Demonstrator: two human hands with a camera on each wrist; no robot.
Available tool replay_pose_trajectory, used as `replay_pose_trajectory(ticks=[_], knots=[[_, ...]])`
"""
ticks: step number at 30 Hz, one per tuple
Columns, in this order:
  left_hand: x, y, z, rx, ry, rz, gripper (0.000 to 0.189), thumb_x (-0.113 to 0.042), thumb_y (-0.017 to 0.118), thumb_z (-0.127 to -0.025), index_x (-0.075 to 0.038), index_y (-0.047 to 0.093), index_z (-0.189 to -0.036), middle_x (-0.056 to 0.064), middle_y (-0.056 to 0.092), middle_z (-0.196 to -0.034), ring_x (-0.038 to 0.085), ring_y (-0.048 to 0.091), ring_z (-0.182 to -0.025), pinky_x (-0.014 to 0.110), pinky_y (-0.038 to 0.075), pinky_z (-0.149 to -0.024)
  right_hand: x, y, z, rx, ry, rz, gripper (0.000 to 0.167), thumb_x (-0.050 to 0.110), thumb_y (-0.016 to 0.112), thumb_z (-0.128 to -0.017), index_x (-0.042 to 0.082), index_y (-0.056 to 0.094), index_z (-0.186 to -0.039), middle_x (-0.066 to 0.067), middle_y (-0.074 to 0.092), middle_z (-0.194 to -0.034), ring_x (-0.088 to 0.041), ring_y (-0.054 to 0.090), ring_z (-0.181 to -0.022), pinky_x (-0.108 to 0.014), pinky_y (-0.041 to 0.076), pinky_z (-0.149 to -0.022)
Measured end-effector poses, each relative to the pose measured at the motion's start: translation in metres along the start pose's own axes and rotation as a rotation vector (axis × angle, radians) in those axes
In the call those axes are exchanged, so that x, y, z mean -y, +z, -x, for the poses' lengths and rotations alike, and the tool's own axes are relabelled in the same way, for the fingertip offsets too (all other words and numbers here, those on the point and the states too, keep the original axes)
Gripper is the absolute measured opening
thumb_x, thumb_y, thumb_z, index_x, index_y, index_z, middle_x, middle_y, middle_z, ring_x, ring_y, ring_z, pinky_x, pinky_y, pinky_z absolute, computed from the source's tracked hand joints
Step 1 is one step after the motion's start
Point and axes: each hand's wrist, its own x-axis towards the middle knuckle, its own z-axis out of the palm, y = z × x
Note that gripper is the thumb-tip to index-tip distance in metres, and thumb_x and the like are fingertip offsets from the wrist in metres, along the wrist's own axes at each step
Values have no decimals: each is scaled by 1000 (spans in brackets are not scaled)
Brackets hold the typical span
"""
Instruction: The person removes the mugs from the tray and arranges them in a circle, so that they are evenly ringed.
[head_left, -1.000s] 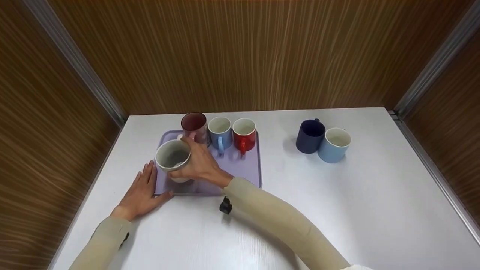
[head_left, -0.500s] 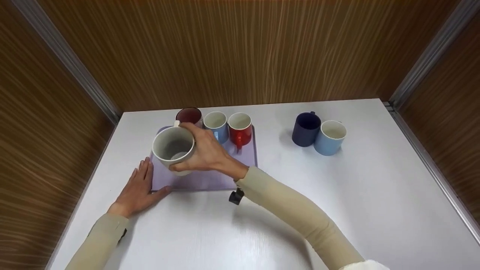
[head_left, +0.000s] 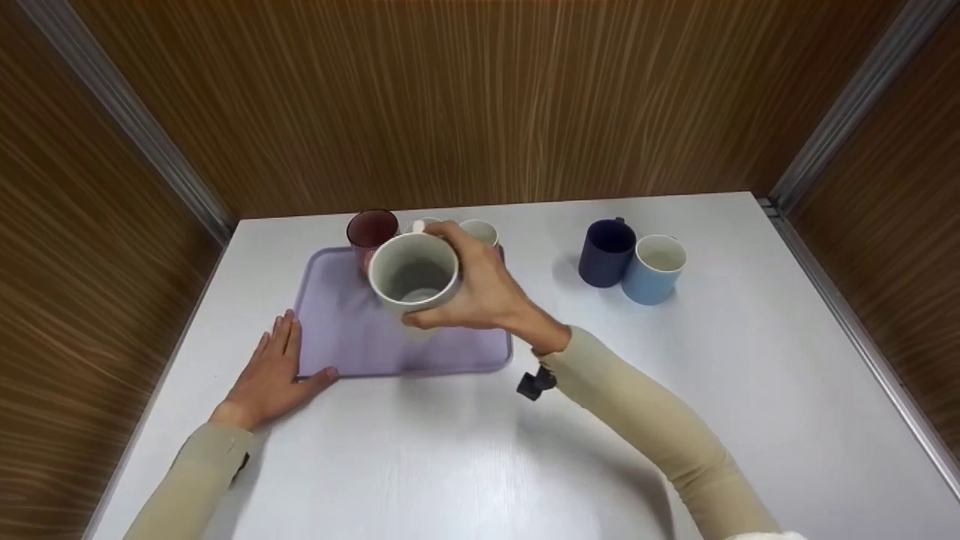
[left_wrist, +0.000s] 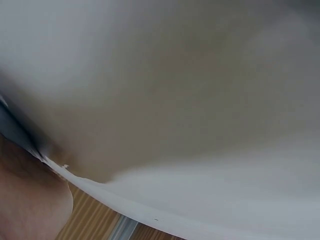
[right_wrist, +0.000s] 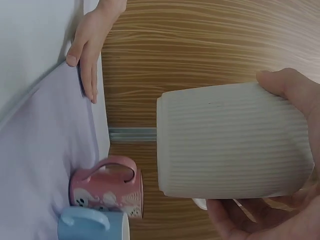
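My right hand (head_left: 484, 289) grips a white mug (head_left: 415, 270) around its side, thumb at the front and fingers behind. In the right wrist view the ribbed outer wall of this white mug (right_wrist: 235, 140) shows, held above the lilac tray (head_left: 352, 345). Flat against the tray's front left corner lies my left hand (head_left: 266, 375), fingers straight along the edge. A pink mug (right_wrist: 107, 187) and a light blue mug (right_wrist: 92, 225) stand on the tray's back part; a red mug is mostly hidden behind my right hand in the head view.
On the white table (head_left: 450, 457), to the right of the tray, a navy mug (head_left: 606, 255) stands beside another light blue mug (head_left: 652, 274). Wood-grain panels (head_left: 480, 97) enclose the back and sides.
My right hand has lifted the white mug from the tray's left part and carried it to the right. My left hand stays at the tray's corner.
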Motion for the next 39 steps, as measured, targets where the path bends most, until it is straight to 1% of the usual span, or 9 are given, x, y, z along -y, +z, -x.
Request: replay_pose_trajectory(ticks=[4, 7, 11, 15, 23, 26, 31, 36, 39], knots=[[-2, -3, 0, 10, 0, -6, 119, -73, 57, -98, 10, 6, -167, 28, -1, -178, 47, 0, -165, 63, 7, -133, -6, -23, 10, -18, -20, -30, 94, 39, 103, -61, 8, 59, -138, -2, 74, -126, -19, 69, -114, -39, 58, -96], [-3, -4, 1, 14, 1, -8, 119, -73, 57, -98, 10, 6, -167, 27, -2, -178, 47, -1, -165, 63, 6, -133, -10, -40, 18, -32, -15, -44, 93, 37, 103, -61, 7, 59, -137, -4, 74, -125, -22, 71, -113, -43, 59, -93], [-3, -5, 2, 19, 0, -10, 119, -74, 56, -98, 10, 5, -167, 27, -3, -178, 47, -2, -165, 62, 5, -134, -15, -62, 30, -71, 21, -15, 94, 37, 103, -62, 7, 58, -138, -5, 73, -125, -24, 70, -112, -47, 60, -92], [-3, -3, 4, 21, -3, -8, 120, -75, 55, -98, 9, 5, -167, 26, -4, -178, 46, -2, -165, 62, 4, -134, -20, -81, 42, -127, 68, 19, 94, 35, 103, -62, 7, 56, -138, -6, 72, -125, -23, 69, -113, -47, 60, -91], [0, -3, 9, 20, -3, -4, 119, -73, 56, -99, 10, 4, -166, 27, -6, -178, 47, -4, -165, 61, 4, -134, -31, -111, 69, -222, 131, 15, 93, 26, 103, -64, 7, 55, -140, -5, 69, -132, -23, 63, -121, -49, 50, -102], [1, -5, 10, 20, -6, -1, 119, -73, 56, -99, 10, 3, -167, 26, -7, -178, 46, -4, -165, 61, 3, -134, -33, -120, 79, -258, 155, 5, 92, 22, 103, -64, 6, 55, -141, -6, 67, -133, -22, 62, -122, -49, 48, -103], [0, -6, 9, 20, -1, 2, 119, -73, 56, -99, 10, 2, -167, 26, -7, -178, 46, -5, -165, 61, 3, -134, -36, -134, 94, -309, 173, 25, 95, 14, 103, -62, 5, 53, -142, -7, 67, -134, -20, 60, -122, -46, 47, -101], [-3, -3, 10, 20, -2, 1, 119, -73, 56, -99, 10, 3, -166, 26, -6, -178, 46, -4, -165, 62, 4, -134, -40, -149, 109, -350, 183, 83, 96, 10, 103, -60, 7, 54, -143, -6, 66, -136, -19, 60, -123, -36, 46, -100], [-1, -6, 11, 16, -3, -3, 119, -72, 56, -99, 11, 4, -166, 27, -5, -177, 47, -3, -165, 62, 5, -134, -42, -156, 116, -377, 205, 98, 96, 8, 103, -60, 8, 54, -143, -5, 65, -136, -16, 58, -123, -30, 44, -99]])
